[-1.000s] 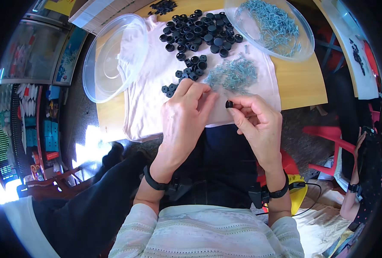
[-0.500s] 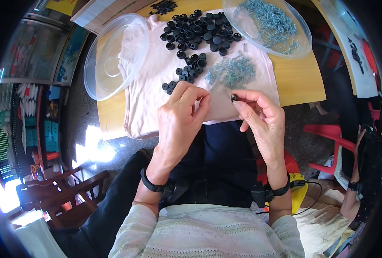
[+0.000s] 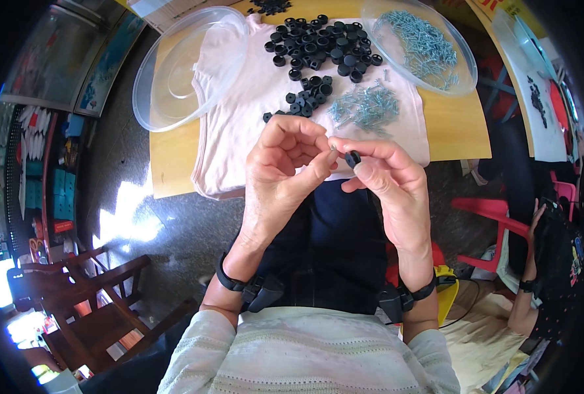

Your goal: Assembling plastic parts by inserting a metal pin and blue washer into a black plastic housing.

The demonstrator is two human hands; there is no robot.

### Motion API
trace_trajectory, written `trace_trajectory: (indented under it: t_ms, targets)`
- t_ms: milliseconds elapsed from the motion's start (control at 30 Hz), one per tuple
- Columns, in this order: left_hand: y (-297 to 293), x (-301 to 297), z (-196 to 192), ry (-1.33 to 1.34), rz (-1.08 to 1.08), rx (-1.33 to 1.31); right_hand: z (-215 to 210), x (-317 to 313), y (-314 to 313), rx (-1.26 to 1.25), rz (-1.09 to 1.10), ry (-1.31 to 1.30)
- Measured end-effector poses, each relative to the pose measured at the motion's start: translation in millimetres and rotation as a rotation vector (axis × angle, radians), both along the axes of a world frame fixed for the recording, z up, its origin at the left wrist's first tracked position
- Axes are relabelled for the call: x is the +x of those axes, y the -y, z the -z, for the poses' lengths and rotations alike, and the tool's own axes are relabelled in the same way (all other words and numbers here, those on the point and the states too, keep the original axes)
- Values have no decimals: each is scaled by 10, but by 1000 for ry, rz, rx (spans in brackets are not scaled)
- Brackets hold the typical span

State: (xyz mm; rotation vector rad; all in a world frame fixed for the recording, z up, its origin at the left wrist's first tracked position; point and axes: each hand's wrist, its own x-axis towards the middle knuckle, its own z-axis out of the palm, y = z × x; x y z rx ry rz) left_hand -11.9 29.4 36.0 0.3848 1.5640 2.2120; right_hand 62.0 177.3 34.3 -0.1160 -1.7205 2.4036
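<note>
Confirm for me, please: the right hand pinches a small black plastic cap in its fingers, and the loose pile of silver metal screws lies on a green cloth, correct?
Not quite: the head view shows the loose pile of silver metal screws on a pale pink cloth, not green. The right hand does pinch the small black plastic cap.

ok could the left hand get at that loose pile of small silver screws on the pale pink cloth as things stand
Probably yes. The loose pile of small silver screws lies uncovered on the pale pink cloth, just beyond the left hand, with nothing between them. But its fingertips seem to pinch something tiny, so they aren't free.
</note>
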Motion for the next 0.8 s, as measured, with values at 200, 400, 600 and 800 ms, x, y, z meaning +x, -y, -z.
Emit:
trace_trajectory:
  t_ms: [200, 400, 600, 800]
  targets:
    - [128, 49, 54, 14, -18, 17, 50, -15, -19, -324, -31, 165]
    - [144, 57, 25, 101, -32, 190, 86, -36, 19, -387, -104, 229]
    - [213, 85, 15, 63, -45, 93, 15, -85, 105, -374, -106, 251]
    - [261, 77, -19, -539, -229, -324, 69, -87, 119, -299, -107, 236]
